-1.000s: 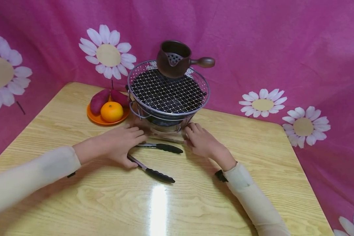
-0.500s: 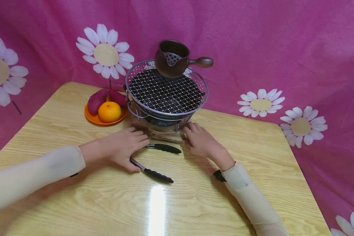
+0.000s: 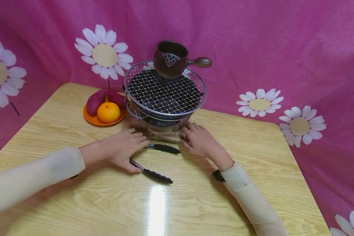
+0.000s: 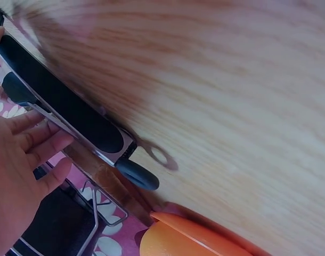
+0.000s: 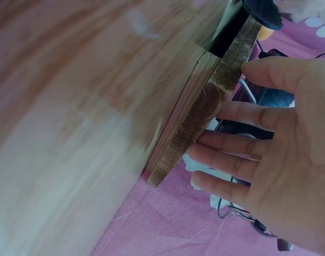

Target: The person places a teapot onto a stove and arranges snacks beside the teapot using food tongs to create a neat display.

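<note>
In the head view my left hand (image 3: 121, 150) spreads over black-handled tongs (image 3: 157, 176), which lie open on the table. Its thumb is right at the near arm and its fingers lie across the far arm. In the left wrist view those fingers (image 4: 45, 144) look loosely extended beside the tongs (image 4: 61, 96). My right hand (image 3: 200, 141) is at the right front corner of a wooden base board (image 3: 165, 137) under a round tabletop grill (image 3: 165, 95). In the right wrist view, nearly straight fingers (image 5: 232, 160) rest close along the board's edge (image 5: 200, 114).
A brown side-handled clay teapot (image 3: 169, 64) without a lid sits on the grill's mesh. Left of the grill, an orange plate (image 3: 97, 123) bears a mandarin (image 3: 108, 112) and purple sweet potatoes (image 3: 95, 102). A pink flowered cloth (image 3: 239, 49) hangs behind the wooden table (image 3: 224, 203).
My left hand has shifted slightly right along the tongs, covering more of the far arm. The right hand stays at the board's corner. The whole view has drifted a little.
</note>
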Demonstrator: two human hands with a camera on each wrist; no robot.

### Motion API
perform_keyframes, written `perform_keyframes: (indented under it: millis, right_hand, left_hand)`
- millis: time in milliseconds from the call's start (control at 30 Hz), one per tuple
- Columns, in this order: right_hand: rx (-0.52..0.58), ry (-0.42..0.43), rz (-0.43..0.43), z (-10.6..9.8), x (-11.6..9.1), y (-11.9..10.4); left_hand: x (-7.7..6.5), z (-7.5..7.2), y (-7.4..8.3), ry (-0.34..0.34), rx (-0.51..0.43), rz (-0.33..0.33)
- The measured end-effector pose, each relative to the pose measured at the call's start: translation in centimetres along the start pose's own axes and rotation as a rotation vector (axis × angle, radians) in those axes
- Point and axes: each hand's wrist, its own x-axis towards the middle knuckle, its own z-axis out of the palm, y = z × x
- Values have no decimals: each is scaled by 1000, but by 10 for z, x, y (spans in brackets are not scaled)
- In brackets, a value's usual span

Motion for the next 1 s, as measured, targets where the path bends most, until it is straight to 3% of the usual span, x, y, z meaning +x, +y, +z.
perform_keyframes:
  millis: [633, 1000]
  right_hand:
    - [31, 25, -13, -5, -1, -4]
    - [72, 7, 10, -4, 0, -3]
  left_hand:
    - [-4, 2, -1, -9, -60, -25]
    - [-6, 3, -3, 39, 12, 23]
